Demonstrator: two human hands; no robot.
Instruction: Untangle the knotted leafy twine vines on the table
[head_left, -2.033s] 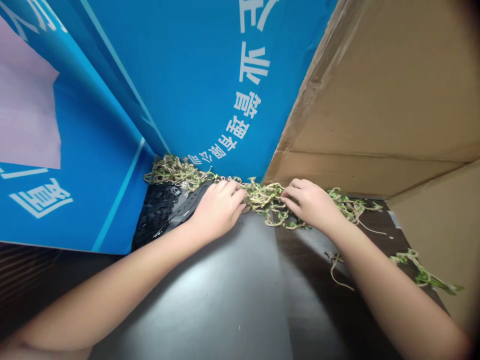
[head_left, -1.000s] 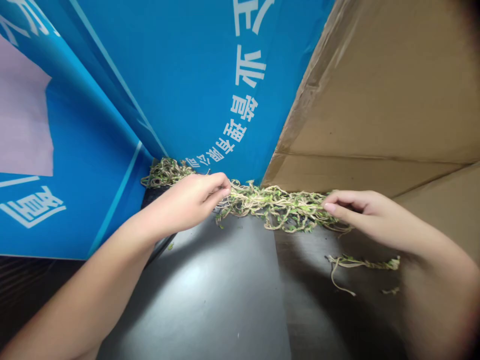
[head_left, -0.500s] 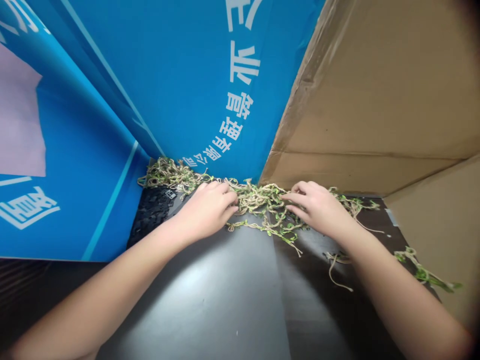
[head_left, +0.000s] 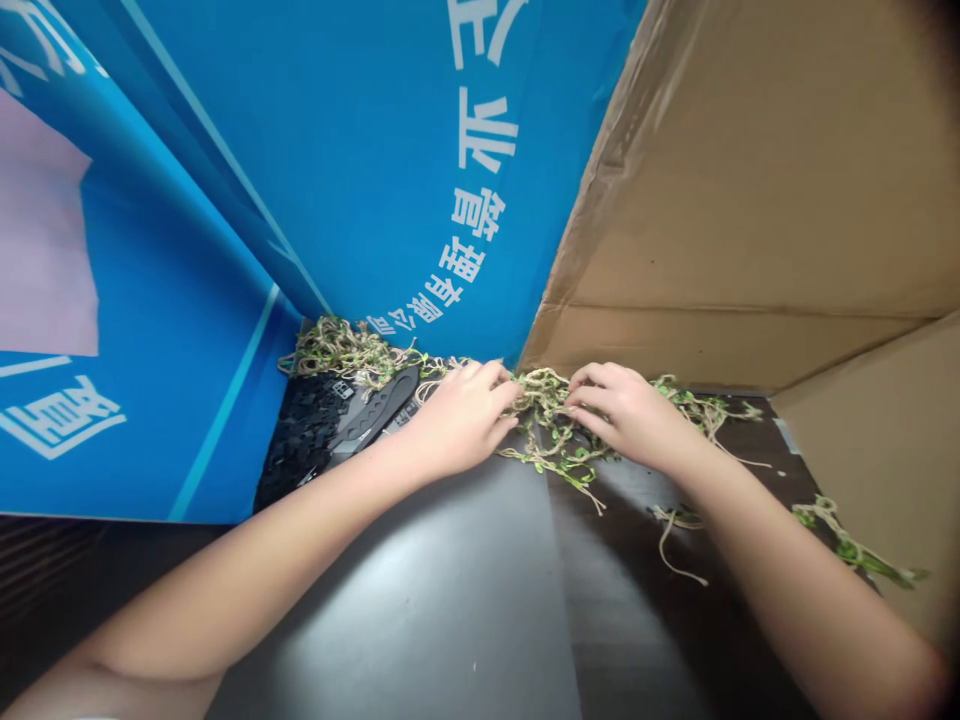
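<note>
A tangled heap of leafy jute twine (head_left: 546, 395), tan cord with small green leaves, lies along the foot of the boards. My left hand (head_left: 469, 420) rests at its left side, palm down, with curved fingers spread apart and touching the strands. From the other side my right hand (head_left: 626, 412) reaches into the heap. Its fingers are bent but apart, the tips against the twine. Whether any strand is between the fingertips is hard to make out. Left of my left hand lies a dark grey, long flat object (head_left: 386, 405), partly covered by my wrist.
More leafy twine (head_left: 337, 350) is bunched in the left corner above black scraps (head_left: 296, 440). Loose pieces (head_left: 679, 520) lie near my right forearm. A blue printed board (head_left: 360, 150) and a cardboard panel (head_left: 750, 200) stand behind the grey tabletop (head_left: 420, 590).
My left hand has moved right, closer to my right hand, uncovering the dark grey flat object. My right hand has hardly moved.
</note>
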